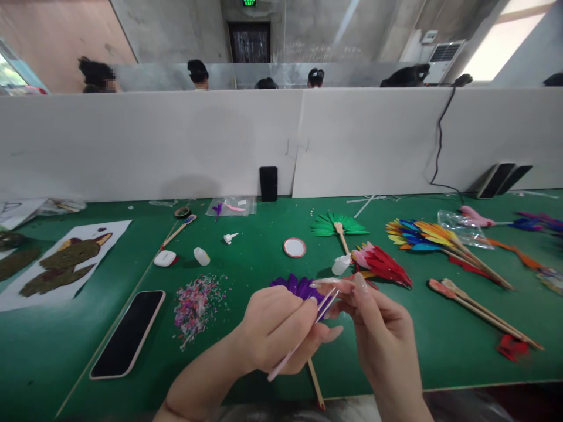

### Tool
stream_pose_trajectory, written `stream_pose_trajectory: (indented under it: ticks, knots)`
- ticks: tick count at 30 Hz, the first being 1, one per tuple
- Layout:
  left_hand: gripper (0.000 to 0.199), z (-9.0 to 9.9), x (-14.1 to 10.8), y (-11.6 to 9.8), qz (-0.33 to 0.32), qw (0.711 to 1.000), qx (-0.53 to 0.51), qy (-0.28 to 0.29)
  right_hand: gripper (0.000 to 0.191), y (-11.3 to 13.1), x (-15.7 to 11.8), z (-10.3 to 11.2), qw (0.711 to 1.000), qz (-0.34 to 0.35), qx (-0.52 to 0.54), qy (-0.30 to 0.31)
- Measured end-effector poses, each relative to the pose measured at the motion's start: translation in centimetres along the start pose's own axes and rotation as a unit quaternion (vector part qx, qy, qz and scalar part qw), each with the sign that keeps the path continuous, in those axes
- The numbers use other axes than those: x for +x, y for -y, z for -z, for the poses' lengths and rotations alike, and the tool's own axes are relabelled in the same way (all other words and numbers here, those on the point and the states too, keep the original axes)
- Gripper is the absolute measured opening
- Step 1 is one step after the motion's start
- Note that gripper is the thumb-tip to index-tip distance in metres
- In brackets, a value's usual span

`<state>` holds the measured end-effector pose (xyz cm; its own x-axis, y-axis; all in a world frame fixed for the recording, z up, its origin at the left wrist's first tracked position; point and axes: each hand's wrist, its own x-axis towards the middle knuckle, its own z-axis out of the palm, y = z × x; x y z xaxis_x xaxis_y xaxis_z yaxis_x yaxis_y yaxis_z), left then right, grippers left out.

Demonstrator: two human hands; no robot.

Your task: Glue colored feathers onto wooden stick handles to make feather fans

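Pale tweezers [285, 362] are gripped in my left hand [279, 322], its fingers curled round them. The tweezer tips reach toward the fingertips of my right hand [382, 328]. My right thumb and fingers are pinched together; what lies between them is too small or hidden to make out. Beneath both hands is a fan of purple feathers [294, 283], partly covered, with a wooden stick [315, 380] running toward the table's front edge. A small white bottle [341, 265] lies just beyond my right fingers, beside red and pink feathers [385, 265].
A heap of coloured flakes [196, 308] and a phone [128, 334] lie on the left. A round white lid [294, 247] and green feather fan [338, 225] are ahead. Multicoloured feathers [422, 235] and wooden sticks [479, 310] lie right. A white partition [211, 140] borders the table; people are behind it.
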<state>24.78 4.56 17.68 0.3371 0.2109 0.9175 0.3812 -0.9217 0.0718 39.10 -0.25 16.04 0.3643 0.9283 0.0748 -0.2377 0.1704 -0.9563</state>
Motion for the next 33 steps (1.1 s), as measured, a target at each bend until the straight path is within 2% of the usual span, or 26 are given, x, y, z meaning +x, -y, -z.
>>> stream_pose_trajectory:
  ticks: [9, 14, 21, 25, 33]
  knots:
    - [0.014, 0.11, 0.2, -0.09, -0.005, 1.0, -0.001, -0.008, 0.021, 0.02, -0.14, 0.06, 1.0, 0.015, -0.023, 0.003]
    - [0.015, 0.4, 0.31, -0.34, 0.017, 1.0, 0.002, 0.011, 0.021, 0.13, -0.28, -0.07, 0.999, 0.02, -0.028, 0.001]
    - [0.017, 0.48, 0.21, -0.41, 0.022, 1.0, 0.016, 0.009, 0.02, 0.11, -0.47, 0.08, 0.997, 0.037, -0.068, -0.01]
    - [0.016, 0.53, 0.17, -0.36, 0.003, 1.0, 0.014, 0.024, 0.02, 0.14, -0.47, 0.09, 0.995, 0.043, -0.085, -0.016]
    - [0.016, 0.5, 0.29, -0.33, -0.008, 1.0, 0.018, 0.014, 0.019, 0.11, -0.49, -0.05, 0.99, 0.065, -0.118, -0.027]
